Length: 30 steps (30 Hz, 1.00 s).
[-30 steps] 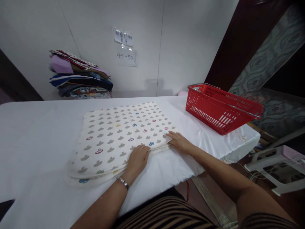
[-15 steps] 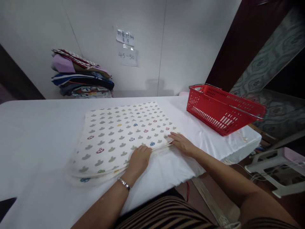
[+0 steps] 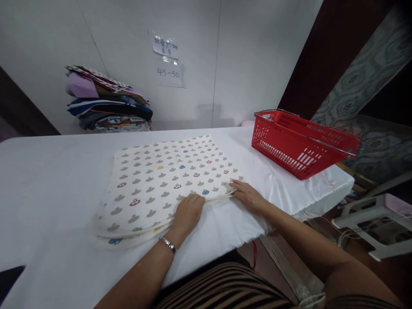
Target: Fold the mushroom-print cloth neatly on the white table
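Note:
A folded white cloth (image 3: 174,176) printed with grey and coloured mushroom-like shapes is spread on the white-covered table. Its near edge shows more than one layer, slightly offset at the lower left. My left hand (image 3: 189,210), with a silver band at the wrist, is closed over the middle of that near edge, fingers on top and thumb hidden. At the near right corner, my right hand (image 3: 246,195) grips the edge with its fingers over the top; its thumb is out of sight too.
A red plastic basket (image 3: 289,146) with metal handles stands on the table's right side. Folded fabrics (image 3: 109,101) are piled at the back left by the wall. Paper notes (image 3: 169,73) hang on the wall. A pale plastic stool (image 3: 370,219) is beyond the table's right end.
The view has shifted very slightly. Both hands stay at the cloth's near edge, and the cloth lies as before.

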Motion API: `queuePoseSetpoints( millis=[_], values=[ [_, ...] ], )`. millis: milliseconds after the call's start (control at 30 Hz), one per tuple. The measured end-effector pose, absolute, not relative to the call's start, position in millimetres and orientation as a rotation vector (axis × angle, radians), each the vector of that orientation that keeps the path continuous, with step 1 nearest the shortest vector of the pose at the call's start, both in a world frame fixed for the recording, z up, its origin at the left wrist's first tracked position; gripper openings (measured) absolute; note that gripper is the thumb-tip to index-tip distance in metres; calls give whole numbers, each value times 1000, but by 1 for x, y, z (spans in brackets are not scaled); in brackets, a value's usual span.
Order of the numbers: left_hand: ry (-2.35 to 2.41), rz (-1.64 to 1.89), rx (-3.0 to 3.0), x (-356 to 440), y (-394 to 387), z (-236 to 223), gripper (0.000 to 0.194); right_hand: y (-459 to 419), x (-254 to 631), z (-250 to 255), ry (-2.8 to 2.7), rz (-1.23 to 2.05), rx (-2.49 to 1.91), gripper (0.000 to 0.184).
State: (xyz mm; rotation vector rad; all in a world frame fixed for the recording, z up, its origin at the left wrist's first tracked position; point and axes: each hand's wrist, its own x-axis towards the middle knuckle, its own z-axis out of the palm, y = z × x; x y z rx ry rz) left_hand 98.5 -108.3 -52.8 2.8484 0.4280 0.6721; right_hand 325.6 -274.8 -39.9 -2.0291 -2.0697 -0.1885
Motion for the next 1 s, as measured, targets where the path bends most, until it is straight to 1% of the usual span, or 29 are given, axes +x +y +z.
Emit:
queuePoseSetpoints(
  millis=[233, 400, 567, 733, 867, 1000],
  values=[
    [521, 616, 2786, 100, -111, -51, 19, -259, 313, -44, -2080, -244, -1951, 18],
    [508, 608, 2839, 101, -111, -50, 19, -243, 304, -46, -2131, -193, -1922, 23],
    [480, 527, 2959, 101, -113, -46, 22, -248, 306, -47, -2177, -171, -1835, 27],
    [461, 433, 3029, 101, -117, -45, 21, -255, 308, -46, -2138, -153, -1832, 26],
    [414, 477, 2979, 100, -119, -43, 17, -252, 307, -49, -2103, -185, -1791, 24],
    [386, 492, 2972, 99, -118, -44, 17, -255, 308, -53, -2063, -231, -1758, 21]
  ],
)
